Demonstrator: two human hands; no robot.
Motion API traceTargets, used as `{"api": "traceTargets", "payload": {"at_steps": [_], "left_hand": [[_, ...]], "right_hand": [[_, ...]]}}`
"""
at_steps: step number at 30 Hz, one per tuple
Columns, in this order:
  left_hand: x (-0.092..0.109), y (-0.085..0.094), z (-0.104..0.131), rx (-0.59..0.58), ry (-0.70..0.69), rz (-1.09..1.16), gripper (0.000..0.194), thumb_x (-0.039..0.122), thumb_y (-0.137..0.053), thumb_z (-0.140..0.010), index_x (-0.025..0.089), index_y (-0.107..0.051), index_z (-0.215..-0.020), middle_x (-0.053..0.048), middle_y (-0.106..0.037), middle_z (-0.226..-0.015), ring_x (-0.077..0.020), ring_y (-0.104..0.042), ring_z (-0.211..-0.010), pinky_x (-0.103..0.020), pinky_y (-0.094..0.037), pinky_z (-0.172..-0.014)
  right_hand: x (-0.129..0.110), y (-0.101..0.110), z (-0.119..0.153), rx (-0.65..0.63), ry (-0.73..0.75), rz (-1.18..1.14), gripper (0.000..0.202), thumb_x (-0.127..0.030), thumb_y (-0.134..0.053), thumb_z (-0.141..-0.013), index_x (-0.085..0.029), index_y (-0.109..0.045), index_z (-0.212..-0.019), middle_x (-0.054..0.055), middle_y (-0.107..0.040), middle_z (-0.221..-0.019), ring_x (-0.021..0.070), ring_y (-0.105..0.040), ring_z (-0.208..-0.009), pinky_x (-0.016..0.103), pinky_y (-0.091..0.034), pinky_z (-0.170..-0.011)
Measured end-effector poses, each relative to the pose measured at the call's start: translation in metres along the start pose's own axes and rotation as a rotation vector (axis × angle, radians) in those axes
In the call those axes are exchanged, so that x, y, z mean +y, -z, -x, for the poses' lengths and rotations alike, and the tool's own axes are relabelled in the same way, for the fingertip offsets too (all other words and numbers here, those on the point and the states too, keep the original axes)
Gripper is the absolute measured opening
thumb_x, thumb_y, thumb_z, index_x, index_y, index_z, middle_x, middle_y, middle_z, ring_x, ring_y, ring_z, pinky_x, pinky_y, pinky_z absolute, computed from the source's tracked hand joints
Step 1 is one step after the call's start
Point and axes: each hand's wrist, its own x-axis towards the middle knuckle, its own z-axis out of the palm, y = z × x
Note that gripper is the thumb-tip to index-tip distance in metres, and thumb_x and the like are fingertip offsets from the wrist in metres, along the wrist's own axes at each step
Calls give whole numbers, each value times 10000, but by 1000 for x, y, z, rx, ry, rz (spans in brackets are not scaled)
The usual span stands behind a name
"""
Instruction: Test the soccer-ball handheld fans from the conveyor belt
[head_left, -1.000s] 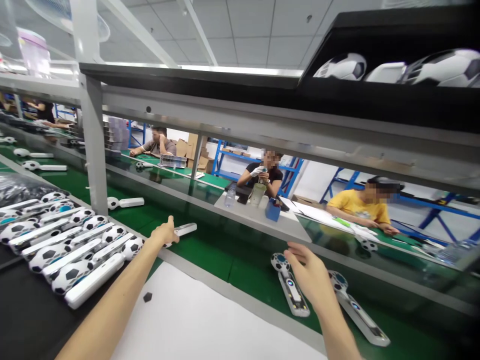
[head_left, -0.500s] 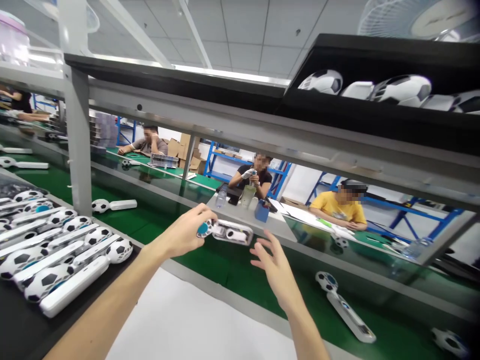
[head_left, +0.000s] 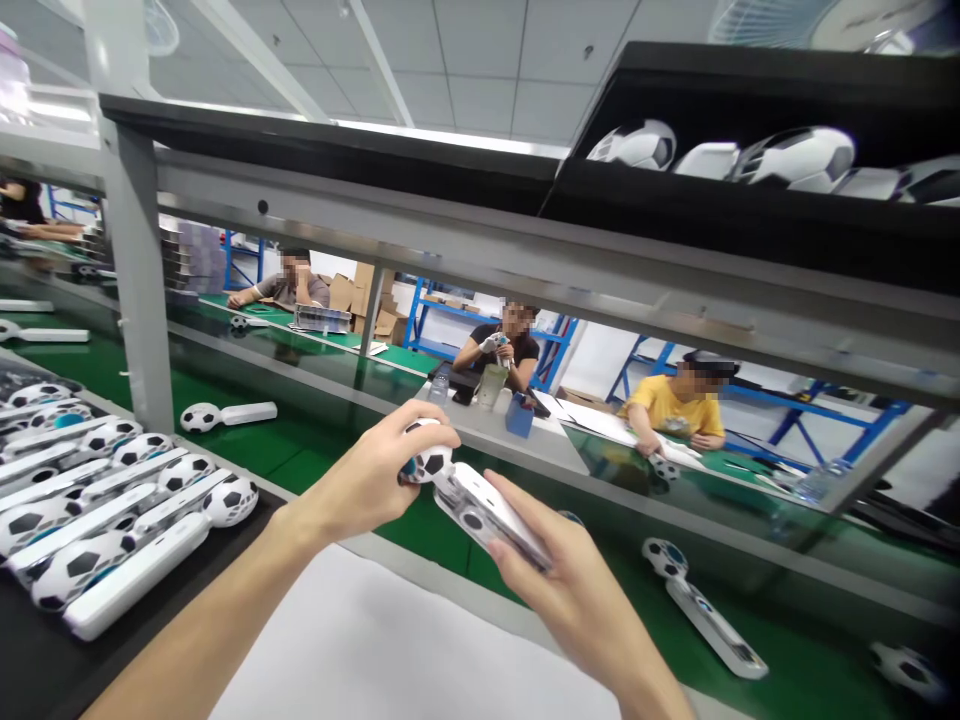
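Held between both hands is a soccer-ball-headed handheld device (head_left: 491,512), with a black-and-white ball at one end and a white handle whose side shows an open recess. My left hand (head_left: 379,470) is closed round the ball end. On the handle, my right hand (head_left: 551,560) is closed with thumb and fingers on opposite sides. The device tilts down to the right above the green conveyor belt (head_left: 360,510). What lies inside the recess is too small to make out.
Several similar devices (head_left: 139,575) lie in rows on a black surface at left. Another device (head_left: 705,610) rests on the belt at right. A white sheet (head_left: 390,640) lies below my arms. A shelf beam (head_left: 450,225) crosses ahead; people sit beyond it, including one in a yellow shirt (head_left: 675,408).
My right hand has moved in and taken hold of the handle. The device has turned, its handle now slanting down to the right. My left hand still holds the ball end.
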Motion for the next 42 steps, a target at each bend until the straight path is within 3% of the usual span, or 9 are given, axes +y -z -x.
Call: {"api": "traceTargets", "payload": {"at_steps": [5, 10, 17, 21, 24, 27, 29, 34, 42], "left_hand": [[1, -6, 1, 150, -102, -90, 533, -80, -482, -767, 247, -539, -1184, -81, -487, -1271, -214, -489, -1232, -321, -435, -1030], [3, -6, 1, 155, -140, -135, 556, -88, -455, -783, 236, -525, -1229, -98, -474, -1313, -222, -473, -1265, -329, -445, -1033], [8, -4, -3, 297, 96, 234, 518, 19, -527, -842, 214, -499, -1322, -85, -564, -1340, -219, -550, -1237, -341, -440, -1069], [16, -3, -4, 388, 211, 721, 498, 171, -636, -844, 219, -493, -1319, -90, -595, -1301, -244, -611, -1151, -335, -514, -961], [24, -6, -4, 251, 331, 1009, 705, 308, -721, -798, 286, -367, -1407, -72, -616, -1203, -268, -664, -1047, -338, -566, -838], [32, -10, -5, 280, 455, 1019, 678, 337, -737, -813, 315, -351, -1371, -47, -630, -1068, -257, -700, -940, -308, -580, -731], [35, -11, -5, 324, 457, 992, 613, 324, -739, -823, 310, -390, -1326, -30, -630, -1016, -221, -701, -883, -283, -573, -718], [34, -8, -5, 337, 431, 1029, 587, 294, -764, -809, 321, -436, -1295, -13, -626, -1019, -186, -689, -860, -267, -559, -736], [35, -4, -4, 335, 440, 1066, 585, 276, -759, -815, 323, -436, -1299, -10, -625, -1007, -179, -675, -868, -258, -549, -735]], "right_hand": [[-13, -14, 5, -8, 39, 270, 656, -303, -533, -895, -364, -348, -1522, 45, -593, -1354, 365, -619, -1072, 453, -507, -826], [-17, -19, 3, -89, -58, 241, 733, -278, -537, -875, -406, -262, -1542, 51, -596, -1319, 351, -617, -959, 471, -494, -788], [-12, -21, -5, -237, -117, -835, 655, -277, -622, -891, -330, -333, -1477, 83, -618, -1165, 239, -694, -842, 393, -573, -709], [-17, -30, -7, -243, -20, -1043, 624, -267, -650, -878, -293, -375, -1437, 109, -622, -1143, 230, -704, -755, 368, -579, -601], [-20, -39, -4, -242, -21, -1060, 634, -294, -649, -897, -325, -347, -1453, 98, -609, -1153, 183, -678, -718, 294, -544, -554], [-24, -48, 2, -226, -82, -1049, 674, -327, -627, -927, -337, -268, -1498, 49, -648, -974, 138, -633, -655, 267, -519, -577], [-28, -52, 4, -204, -117, -1029, 709, -346, -617, -935, -331, -218, -1522, 34, -656, -894, 139, -620, -647, 273, -511, -599], [-33, -53, 4, -205, -112, -985, 814, -367, -649, -897, -350, -156, -1544, 98, -654, -1129, 191, -662, -735, 334, -531, -623], [-23, -61, 4, -202, -39, -1022, 839, -371, -675, -871, -327, -177, -1545, 52, -704, -862, 167, -599, -665, 295, -479, -617]]}}
